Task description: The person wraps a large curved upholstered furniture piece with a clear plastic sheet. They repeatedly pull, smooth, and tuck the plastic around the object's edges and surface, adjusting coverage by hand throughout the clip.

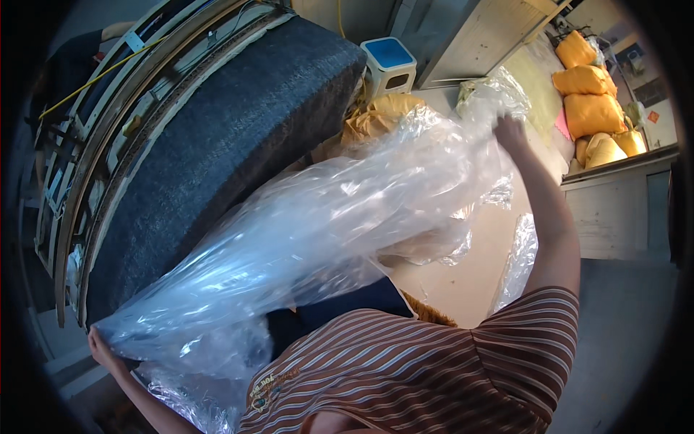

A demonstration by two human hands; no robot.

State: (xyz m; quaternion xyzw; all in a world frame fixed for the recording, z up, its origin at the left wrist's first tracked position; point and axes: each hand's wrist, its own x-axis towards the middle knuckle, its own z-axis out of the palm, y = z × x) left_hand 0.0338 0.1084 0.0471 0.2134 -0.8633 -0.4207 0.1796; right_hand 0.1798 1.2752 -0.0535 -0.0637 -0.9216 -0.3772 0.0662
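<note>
A large sheet of clear plastic film (pixel 311 210) stretches across my front, wrinkled and shiny, from lower left to upper right. At its lower left end my left hand (pixel 100 346) is closed on a gathered edge. My right arm reaches far out to the upper right, where my right hand (pixel 510 132) is at the other end of the film; motion blurs its fingers. Just beyond the film stands a long dark blue-grey padded panel (pixel 224 137), its upper surface facing me. More of the film hangs in loose folds by my legs.
A white stool with a blue top (pixel 390 54) stands behind the panel's right end, near a crumpled orange-yellow bag (pixel 383 116). Full orange sacks (pixel 593 108) are stacked at the far right. Another person's arm (pixel 116 30) shows at the upper left, beyond the wooden frame (pixel 108 145).
</note>
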